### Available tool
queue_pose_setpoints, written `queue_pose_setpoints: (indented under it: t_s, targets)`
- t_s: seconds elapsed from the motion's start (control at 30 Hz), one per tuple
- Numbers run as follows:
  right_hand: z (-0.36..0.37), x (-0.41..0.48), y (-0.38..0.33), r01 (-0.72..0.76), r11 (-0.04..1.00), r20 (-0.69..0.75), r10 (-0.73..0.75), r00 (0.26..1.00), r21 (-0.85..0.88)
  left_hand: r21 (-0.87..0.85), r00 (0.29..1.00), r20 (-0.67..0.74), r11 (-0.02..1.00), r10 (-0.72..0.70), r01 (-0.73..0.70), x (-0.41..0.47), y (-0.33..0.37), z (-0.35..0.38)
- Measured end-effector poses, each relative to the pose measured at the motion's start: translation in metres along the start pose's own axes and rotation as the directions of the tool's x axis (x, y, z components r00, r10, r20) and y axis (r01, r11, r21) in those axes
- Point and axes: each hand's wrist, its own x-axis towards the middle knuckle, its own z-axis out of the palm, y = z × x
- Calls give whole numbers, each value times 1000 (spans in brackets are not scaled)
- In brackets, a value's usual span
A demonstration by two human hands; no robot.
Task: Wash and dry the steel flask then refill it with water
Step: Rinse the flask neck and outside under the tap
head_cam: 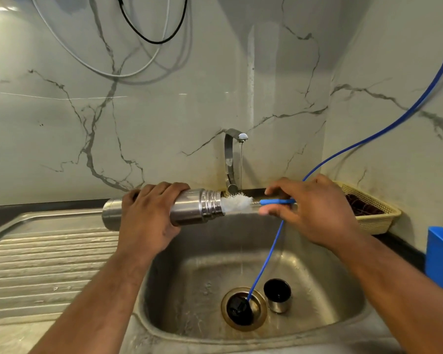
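Gripping with the left hand (149, 218) round the body of a steel flask (192, 208), held level above the sink (202, 264), threaded mouth turned rightward. Pinching with the right hand (315, 210) the blue handle of a bottle brush (237, 202), white bristles partly inside that mouth. Behind, from the tap (230, 159), a thin stream of water. Down in the basin, near the drain (243, 325), a steel cup (278, 302) (dark inside), close to a blue hose (266, 256) dipping into the drain. Off right on the counter, a cream basket (376, 223).
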Motion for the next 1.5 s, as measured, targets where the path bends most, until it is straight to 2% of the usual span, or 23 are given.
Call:
queue_pose_setpoints:
  t_s: [0.07,0.23,0.3,0.4,0.43,0.5,0.57,0.73,0.87,0.93,1.03,1.27,1.37,1.4,1.43,1.5]
  targets:
    - [1,-1,-9,57,998,-8,-57,998,-39,-19,1000,20,1000,1,-1,-2,5,1]
    - [23,-5,-34,68,993,61,-63,996,-92,-46,997,40,997,66,-64,-4,30,1]
    - [22,-4,-41,26,997,101,-19,995,-72,-31,996,37,997,77,-76,-2,32,1]
    - [12,1,-29,-97,987,277,128,952,-125,-4,998,34,999,46,-46,-2,18,0]
    - [10,2,-21,-133,984,275,160,948,-116,-5,999,32,1000,22,-21,-2,13,-1]
    - [5,1,-5,-159,985,170,167,971,-61,-10,999,31,1000,-18,18,-1,7,-4]
    - [4,-1,6,-80,995,65,84,994,-59,-6,1000,18,1000,-15,15,0,5,-6]
    - [-12,3,17,109,989,-24,-112,993,-98,-15,999,1,999,-35,35,2,-5,-8]
    - [-21,3,32,78,988,-100,-92,991,-136,-68,991,-3,988,-136,136,1,-21,-13]
    - [-16,3,22,104,984,-106,-120,987,-148,-36,996,20,995,-91,91,1,-16,-10]
    - [-6,2,9,130,984,-32,-135,990,-123,-11,999,38,1000,-18,18,-1,-5,-2]
    - [0,-3,4,48,995,97,-39,995,-93,20,1000,-22,1000,14,-14,-1,-3,1]
    - [5,-7,-8,-40,999,355,36,934,4,3,997,21,997,80,-80,-3,9,-4]
    - [7,-7,-14,-65,998,401,52,914,20,-5,993,43,994,107,-107,-3,16,-6]
    - [10,-6,-18,-68,998,390,58,919,13,-14,990,57,991,132,-131,-2,24,-6]
    - [11,-6,-23,-12,996,221,30,975,-87,-50,986,45,986,159,-157,0,37,-6]
